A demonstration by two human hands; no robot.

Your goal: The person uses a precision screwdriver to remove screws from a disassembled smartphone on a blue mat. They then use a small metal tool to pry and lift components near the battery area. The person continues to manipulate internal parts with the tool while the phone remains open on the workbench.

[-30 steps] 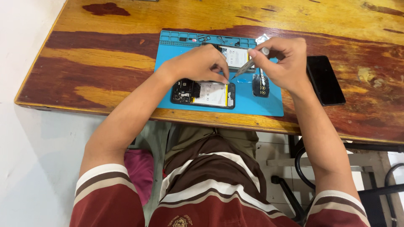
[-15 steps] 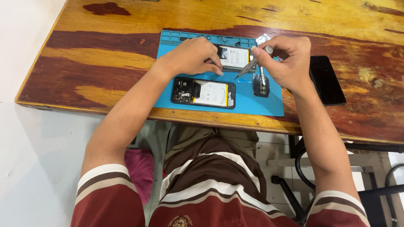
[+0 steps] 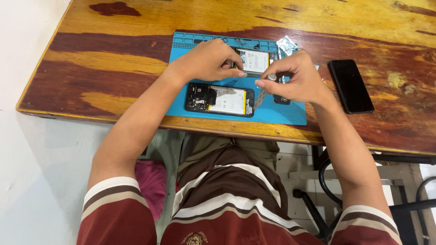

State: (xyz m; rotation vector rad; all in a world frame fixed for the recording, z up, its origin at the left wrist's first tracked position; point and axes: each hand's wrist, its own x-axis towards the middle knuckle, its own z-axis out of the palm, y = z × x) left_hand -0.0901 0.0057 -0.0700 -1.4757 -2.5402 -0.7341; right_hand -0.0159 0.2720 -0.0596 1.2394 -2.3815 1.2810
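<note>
On the blue mat [image 3: 181, 97] near the front edge of the wooden table [image 3: 113, 59] lies an opened phone [image 3: 219, 100], long axis running left to right, its camera end toward the left. Above it, the left hand [image 3: 206, 61] is curled, fingertips pressed on the near edge of a second opened phone [image 3: 254, 60] lying flat at the mat's far side. Beside it, the right hand [image 3: 295, 81] pinches a thin metal tool [image 3: 262, 94] between thumb and fingers; the tool slants down and left toward the nearer phone's right end. Well to the right, a black phone [image 3: 350, 85] rests screen-up, its long axis pointing away from the person.
</note>
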